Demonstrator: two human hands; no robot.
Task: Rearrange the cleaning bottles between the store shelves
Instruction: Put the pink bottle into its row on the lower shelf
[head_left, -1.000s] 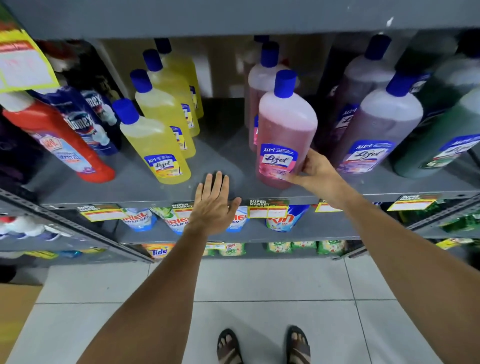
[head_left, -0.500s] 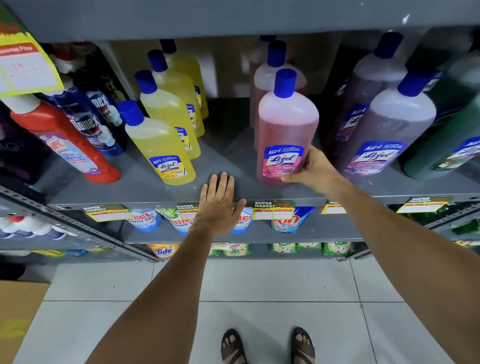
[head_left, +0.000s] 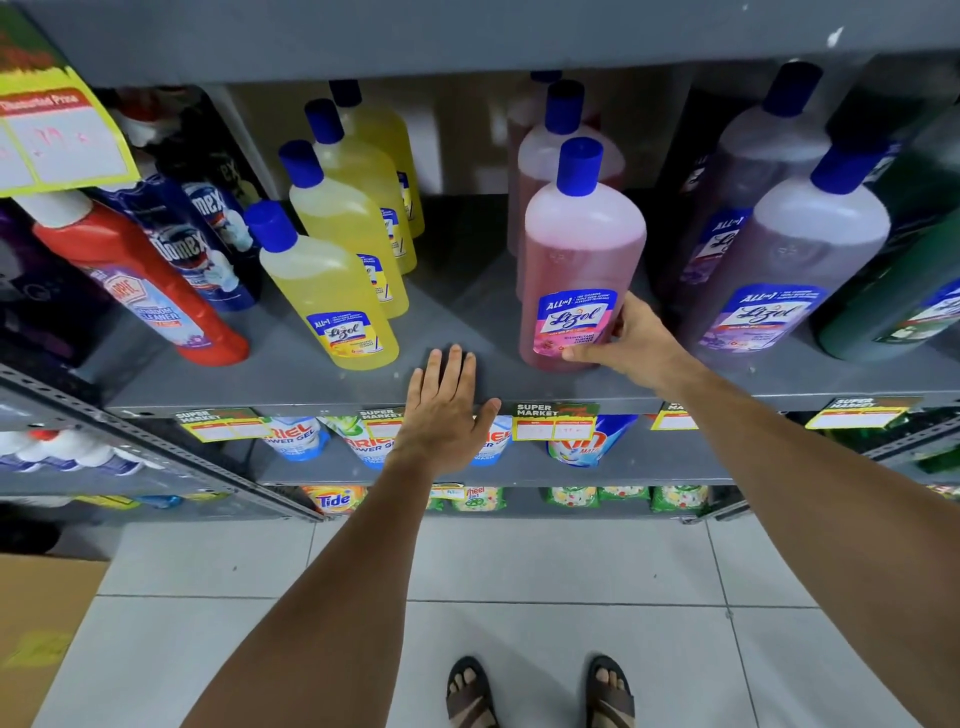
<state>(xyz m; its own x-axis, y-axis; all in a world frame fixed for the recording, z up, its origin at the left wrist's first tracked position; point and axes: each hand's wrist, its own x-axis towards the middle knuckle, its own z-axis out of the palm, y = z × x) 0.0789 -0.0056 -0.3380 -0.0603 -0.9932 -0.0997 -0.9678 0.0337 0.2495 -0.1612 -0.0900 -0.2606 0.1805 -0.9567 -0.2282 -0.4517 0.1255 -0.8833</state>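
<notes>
A pink Lizol bottle (head_left: 579, 244) with a blue cap stands upright near the front of the grey shelf (head_left: 467, 322). My right hand (head_left: 631, 340) grips its lower right side, fingers wrapped around the base by the label. My left hand (head_left: 447, 410) lies flat, palm down, on the shelf's front edge in the gap between the pink bottle and a row of yellow Lizol bottles (head_left: 332, 280). More pink bottles (head_left: 550, 150) stand in line behind the held one.
Purple Lizol bottles (head_left: 789, 275) and a dark green bottle (head_left: 904, 291) stand at the right. A red bathroom cleaner (head_left: 140, 286) and Domex bottles (head_left: 202, 244) stand at the left. Detergent pouches (head_left: 296, 441) fill the lower shelves. A shelf runs overhead, and tiled floor lies below.
The pink bottle has shifted slightly on the shelf under my right hand's grip. My left hand has stayed flat on the shelf edge.
</notes>
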